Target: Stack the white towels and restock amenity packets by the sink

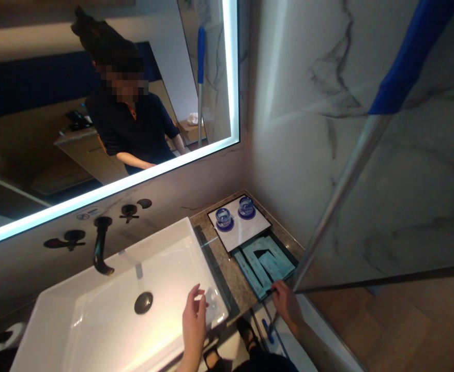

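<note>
Hands over the basin edge and the amenity tray.

I see my left hand (194, 316) hovering with fingers loosely spread over the white rectangular ceramic sink (95, 315); my right hand (286, 305) pinches the near corner of the dark tray of pale blue sachets (263, 263), beside two blue-capped glasses (235, 212).

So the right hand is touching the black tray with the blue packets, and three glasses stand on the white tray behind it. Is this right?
Not quite. The head view shows two glasses, not three, on the white tray. The rest holds: the right hand touches the near edge of the black tray with the blue packets.
</note>
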`<action>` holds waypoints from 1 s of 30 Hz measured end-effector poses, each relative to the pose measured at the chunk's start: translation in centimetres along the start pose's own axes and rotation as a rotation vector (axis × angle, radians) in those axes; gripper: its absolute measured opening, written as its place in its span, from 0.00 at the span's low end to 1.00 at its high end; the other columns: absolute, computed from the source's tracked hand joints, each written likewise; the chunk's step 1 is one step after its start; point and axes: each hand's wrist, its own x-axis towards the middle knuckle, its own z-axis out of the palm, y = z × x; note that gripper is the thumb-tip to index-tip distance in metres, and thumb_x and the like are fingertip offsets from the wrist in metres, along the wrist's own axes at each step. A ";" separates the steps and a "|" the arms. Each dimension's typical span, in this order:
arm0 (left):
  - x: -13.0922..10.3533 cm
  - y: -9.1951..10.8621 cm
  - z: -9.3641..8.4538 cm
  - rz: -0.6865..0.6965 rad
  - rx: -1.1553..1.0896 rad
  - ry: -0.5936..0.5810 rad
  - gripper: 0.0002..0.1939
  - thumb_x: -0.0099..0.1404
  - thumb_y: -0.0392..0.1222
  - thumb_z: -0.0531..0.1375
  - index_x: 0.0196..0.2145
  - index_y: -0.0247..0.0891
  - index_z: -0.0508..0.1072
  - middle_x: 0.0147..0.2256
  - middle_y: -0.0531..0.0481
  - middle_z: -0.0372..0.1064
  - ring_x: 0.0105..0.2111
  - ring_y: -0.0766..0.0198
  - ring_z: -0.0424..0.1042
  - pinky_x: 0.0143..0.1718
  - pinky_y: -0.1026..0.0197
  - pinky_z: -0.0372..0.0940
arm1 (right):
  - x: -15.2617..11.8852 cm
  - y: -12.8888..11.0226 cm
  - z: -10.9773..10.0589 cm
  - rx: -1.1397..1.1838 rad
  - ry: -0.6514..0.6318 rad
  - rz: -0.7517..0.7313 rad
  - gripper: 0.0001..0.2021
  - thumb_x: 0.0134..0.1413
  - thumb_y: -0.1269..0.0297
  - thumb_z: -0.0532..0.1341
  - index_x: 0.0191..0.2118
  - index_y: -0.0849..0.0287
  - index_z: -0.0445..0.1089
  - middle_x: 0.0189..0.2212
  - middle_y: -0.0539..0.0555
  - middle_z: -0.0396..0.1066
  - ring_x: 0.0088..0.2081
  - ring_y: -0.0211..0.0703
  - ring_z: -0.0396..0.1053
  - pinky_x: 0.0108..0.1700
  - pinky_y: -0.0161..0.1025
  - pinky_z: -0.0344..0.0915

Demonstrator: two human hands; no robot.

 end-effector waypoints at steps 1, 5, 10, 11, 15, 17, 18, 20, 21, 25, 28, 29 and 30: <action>-0.2 -0.2 0.2 0.011 0.021 -0.010 0.33 0.62 0.63 0.52 0.54 0.35 0.63 0.46 0.38 0.71 0.34 0.54 0.74 0.41 0.48 0.68 | 1.0 -0.8 -0.4 -0.006 -0.005 0.015 0.12 0.51 0.73 0.47 0.33 0.58 0.67 0.36 0.59 0.71 0.41 0.49 0.71 0.48 0.46 0.67; -0.5 -0.4 0.6 0.079 0.076 0.001 0.30 0.63 0.59 0.53 0.54 0.35 0.64 0.48 0.37 0.71 0.34 0.55 0.74 0.38 0.51 0.68 | 5.0 -3.7 -0.8 0.000 -0.020 0.025 0.12 0.50 0.75 0.49 0.33 0.60 0.68 0.36 0.59 0.70 0.42 0.49 0.70 0.49 0.44 0.65; -0.6 -0.2 0.9 0.130 0.136 0.069 0.28 0.64 0.57 0.52 0.54 0.34 0.65 0.47 0.37 0.72 0.31 0.58 0.73 0.36 0.53 0.69 | 9.8 -5.7 0.6 0.020 -0.017 0.001 0.12 0.52 0.75 0.50 0.37 0.61 0.69 0.40 0.60 0.71 0.45 0.49 0.70 0.52 0.41 0.64; -0.7 -0.3 1.0 0.144 0.155 0.079 0.28 0.65 0.57 0.52 0.54 0.34 0.65 0.47 0.36 0.73 0.30 0.58 0.73 0.36 0.53 0.69 | 10.6 -6.0 1.0 0.025 -0.019 -0.005 0.13 0.52 0.76 0.50 0.39 0.62 0.70 0.41 0.60 0.71 0.46 0.49 0.70 0.53 0.41 0.64; -1.2 -0.8 1.5 0.204 0.258 0.086 0.23 0.67 0.52 0.51 0.53 0.36 0.67 0.43 0.39 0.76 0.30 0.57 0.74 0.35 0.54 0.69 | 12.9 -6.4 2.1 0.043 -0.035 -0.035 0.21 0.52 0.78 0.49 0.50 0.68 0.69 0.49 0.65 0.70 0.53 0.52 0.68 0.59 0.44 0.63; -1.5 -1.1 1.7 0.253 0.302 0.081 0.20 0.68 0.50 0.51 0.52 0.38 0.69 0.44 0.39 0.76 0.32 0.56 0.75 0.36 0.53 0.69 | 13.2 -6.3 2.5 0.051 -0.044 -0.047 0.25 0.52 0.78 0.50 0.57 0.71 0.65 0.57 0.68 0.66 0.60 0.53 0.64 0.64 0.45 0.59; -1.6 -1.2 1.7 0.277 0.322 0.080 0.19 0.68 0.49 0.51 0.52 0.38 0.69 0.45 0.39 0.76 0.34 0.55 0.76 0.38 0.53 0.69 | 13.2 -6.1 2.6 0.054 -0.047 -0.051 0.28 0.51 0.78 0.50 0.60 0.71 0.63 0.61 0.69 0.62 0.63 0.52 0.61 0.66 0.46 0.57; -1.7 -1.2 1.7 0.306 0.360 0.080 0.20 0.69 0.48 0.50 0.52 0.36 0.69 0.47 0.37 0.75 0.36 0.54 0.76 0.42 0.51 0.69 | 12.5 -5.8 2.6 0.068 -0.050 -0.074 0.33 0.50 0.79 0.50 0.64 0.72 0.57 0.67 0.69 0.54 0.67 0.51 0.55 0.69 0.47 0.54; -1.8 -1.1 1.7 0.310 0.380 0.084 0.20 0.69 0.47 0.49 0.53 0.35 0.68 0.47 0.36 0.75 0.36 0.54 0.77 0.43 0.51 0.69 | 11.8 -5.6 2.4 0.077 -0.050 -0.090 0.35 0.49 0.78 0.50 0.66 0.72 0.54 0.68 0.69 0.50 0.69 0.50 0.52 0.70 0.48 0.52; -2.3 -0.6 1.7 0.327 0.444 0.104 0.22 0.69 0.48 0.47 0.53 0.34 0.68 0.44 0.35 0.75 0.36 0.51 0.78 0.41 0.50 0.69 | 6.2 -3.9 0.7 0.101 -0.052 -0.093 0.38 0.48 0.74 0.50 0.68 0.69 0.52 0.70 0.66 0.47 0.70 0.49 0.46 0.72 0.52 0.48; -2.3 -0.8 1.8 0.389 0.470 0.130 0.22 0.69 0.48 0.47 0.54 0.35 0.67 0.44 0.36 0.75 0.35 0.51 0.78 0.38 0.51 0.69 | -1.9 -0.1 -1.7 0.146 -0.062 -0.020 0.36 0.46 0.71 0.52 0.65 0.55 0.62 0.68 0.60 0.53 0.68 0.48 0.52 0.71 0.48 0.50; -2.1 -1.1 1.7 0.408 0.464 0.142 0.22 0.69 0.49 0.48 0.54 0.36 0.67 0.44 0.37 0.75 0.33 0.53 0.78 0.36 0.52 0.69 | -5.3 1.7 -2.5 0.168 -0.071 0.029 0.35 0.45 0.70 0.55 0.62 0.49 0.66 0.66 0.59 0.57 0.67 0.48 0.55 0.69 0.46 0.54; -1.6 -1.5 1.6 0.427 0.445 0.162 0.21 0.68 0.49 0.48 0.53 0.38 0.68 0.45 0.38 0.75 0.32 0.54 0.77 0.33 0.54 0.69 | -8.9 3.5 -3.5 0.187 -0.055 0.099 0.32 0.43 0.70 0.58 0.57 0.44 0.71 0.63 0.59 0.63 0.64 0.48 0.61 0.67 0.45 0.58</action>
